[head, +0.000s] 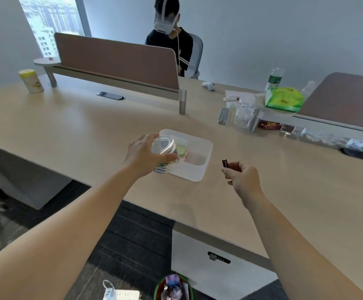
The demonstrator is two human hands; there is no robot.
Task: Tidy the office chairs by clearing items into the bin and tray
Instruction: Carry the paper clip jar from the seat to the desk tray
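Head view: my left hand (142,155) grips a clear jar (165,148), tilted, at the near left corner of the white tray (200,169) on the desk (67,126); coloured paper clips (162,168) show at the jar's lower end, and whether they are inside it or spilled beside the tray I cannot tell. My right hand (242,177), well apart from the left, pinches a small dark battery (225,163) above the desk just right of the tray. The tray already holds some pale green and pink items, too blurred to name. At the bottom edge a green-rimmed bin (173,286) on the floor holds crumpled wrappers. Judgement: clearing is partly done; jar and battery are not yet placed. No chair of mine is in view, so the remainder cannot be assessed.
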